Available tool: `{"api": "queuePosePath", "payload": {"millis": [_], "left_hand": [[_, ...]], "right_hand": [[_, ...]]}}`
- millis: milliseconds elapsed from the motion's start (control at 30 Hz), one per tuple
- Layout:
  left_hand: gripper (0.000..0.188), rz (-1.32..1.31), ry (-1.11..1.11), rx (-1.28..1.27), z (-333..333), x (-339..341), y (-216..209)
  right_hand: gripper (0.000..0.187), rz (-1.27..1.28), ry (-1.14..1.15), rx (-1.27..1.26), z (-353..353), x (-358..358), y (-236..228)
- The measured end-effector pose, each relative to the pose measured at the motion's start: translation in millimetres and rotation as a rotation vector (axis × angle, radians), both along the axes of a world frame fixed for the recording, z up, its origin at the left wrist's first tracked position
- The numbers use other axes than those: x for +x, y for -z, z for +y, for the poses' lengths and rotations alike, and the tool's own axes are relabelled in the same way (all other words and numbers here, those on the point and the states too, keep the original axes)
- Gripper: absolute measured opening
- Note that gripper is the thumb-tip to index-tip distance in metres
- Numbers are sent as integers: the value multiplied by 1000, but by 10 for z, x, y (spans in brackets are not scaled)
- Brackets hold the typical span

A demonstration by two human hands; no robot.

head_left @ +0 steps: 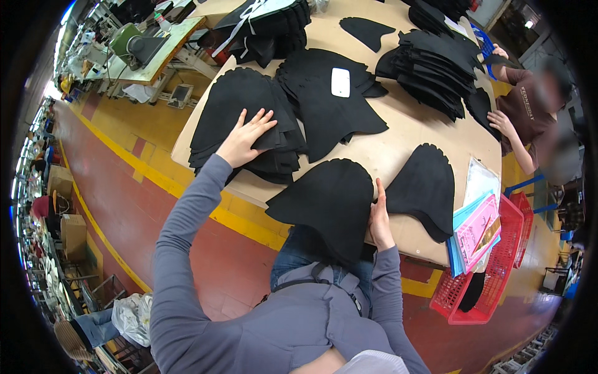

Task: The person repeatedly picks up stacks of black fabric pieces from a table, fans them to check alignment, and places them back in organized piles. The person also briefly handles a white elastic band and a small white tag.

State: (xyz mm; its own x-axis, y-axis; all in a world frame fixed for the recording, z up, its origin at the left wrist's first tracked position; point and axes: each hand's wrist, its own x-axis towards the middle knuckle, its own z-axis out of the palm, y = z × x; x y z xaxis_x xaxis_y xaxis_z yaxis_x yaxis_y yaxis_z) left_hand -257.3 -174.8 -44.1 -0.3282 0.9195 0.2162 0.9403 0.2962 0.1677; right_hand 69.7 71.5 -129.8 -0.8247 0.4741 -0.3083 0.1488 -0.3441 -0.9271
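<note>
My left hand point(250, 136) lies flat with fingers spread on a stack of black cut panels point(233, 93) at the table's left edge. The panels look like fabric or leather and have notched, curved tops. In front of me a black panel point(330, 193), perhaps several together, lies partly over the table's near edge. My right hand point(379, 218) stands upright against its right side, fingers stretched out. To the right of that hand lies another notched black panel point(427, 190). Farther back, a fanned pile of black panels point(336, 121) has a white rounded rectangular thing point(340, 82) on it.
More black stacks point(430, 71) stand at the back of the tan table point(398, 131). Papers and a pink booklet point(476, 234) lie at the right corner, above a red plastic basket point(498, 280). Another person point(529, 109) handles panels at right. A green machine point(134, 47) stands at far left.
</note>
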Motion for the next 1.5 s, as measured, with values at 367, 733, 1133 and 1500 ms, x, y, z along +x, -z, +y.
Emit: {"api": "queuePosePath", "payload": {"millis": [367,733,1133,1500], "left_hand": [[47,-1265,-603,835,-160,391,17],[80,-296,-805,417,-368,413,5],[28,-52,-732,673,-253,938,-190],[53,-768,-4,768,-64,1566,-561]], "right_hand": [[58,25,-51,55,-58,1,-72],[68,163,70,93,-174,-60,-45],[64,-160,41,970,-393,-4,-404],[56,331,-153,633,178,-67,-934]]}}
